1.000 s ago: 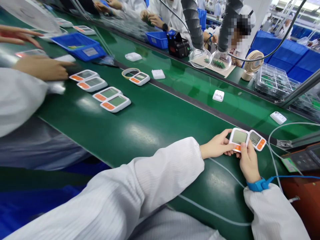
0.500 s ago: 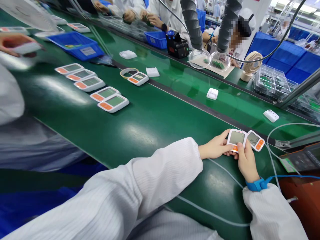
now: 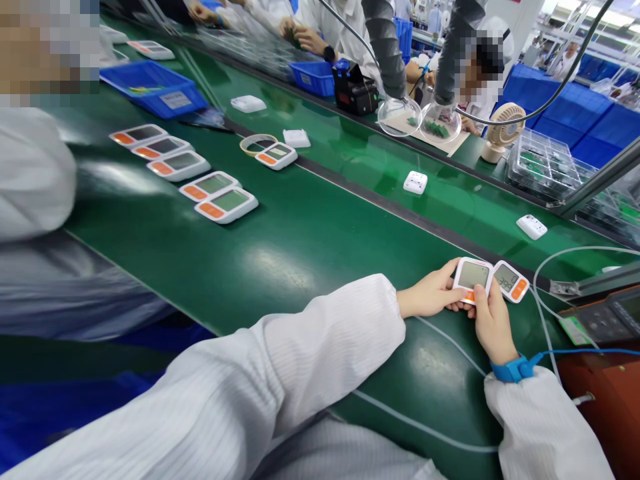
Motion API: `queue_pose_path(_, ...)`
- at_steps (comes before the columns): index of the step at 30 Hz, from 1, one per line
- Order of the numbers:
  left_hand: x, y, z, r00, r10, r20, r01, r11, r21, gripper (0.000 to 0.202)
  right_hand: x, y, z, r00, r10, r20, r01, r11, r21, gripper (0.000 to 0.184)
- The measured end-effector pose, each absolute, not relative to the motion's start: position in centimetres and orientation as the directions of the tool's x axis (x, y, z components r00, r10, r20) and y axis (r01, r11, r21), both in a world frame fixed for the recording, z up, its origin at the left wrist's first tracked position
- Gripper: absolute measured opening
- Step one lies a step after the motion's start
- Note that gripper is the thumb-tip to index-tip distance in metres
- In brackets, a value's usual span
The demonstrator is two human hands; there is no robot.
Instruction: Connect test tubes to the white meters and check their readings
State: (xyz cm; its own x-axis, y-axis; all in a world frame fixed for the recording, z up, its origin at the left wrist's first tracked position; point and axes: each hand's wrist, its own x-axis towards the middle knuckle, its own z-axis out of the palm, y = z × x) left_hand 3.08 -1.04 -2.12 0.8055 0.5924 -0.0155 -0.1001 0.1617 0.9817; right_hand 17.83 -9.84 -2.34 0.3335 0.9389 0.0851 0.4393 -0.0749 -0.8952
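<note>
Bright, cool light fills the room, white ceiling lights (image 3: pixel 613 19) washing out at upper right. Glare pools softly on the glossy green table (image 3: pixel 325 247). The nearer display unit (image 3: pixel 473 275) is fairly sharp; the co-worker's sleeve (image 3: pixel 30 177) looks smeared. Wide-angle stretching distorts the edges, and coarse pixel blocks mask patches near the top.

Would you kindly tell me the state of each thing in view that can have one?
Held device: screen toward camera, in wearer's left hand and right hand
Second device: display on, digits showing
Wrist strap: fastened, cord attached
Five devices in row: face up
Nearer blue tray: open
Fan: motion unclear
</note>
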Motion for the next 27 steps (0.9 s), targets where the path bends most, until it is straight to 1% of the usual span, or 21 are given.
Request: queue_pose_path(27, 3.20, -0.94, -2.39, 0.804, 0.594, -0.002, -0.109, 0.152, 0.982, 0.072, 17.85, -9.75, -2.56, 0.341, 0.936, 0.091, 0.441, -0.074, -0.895, 0.052)
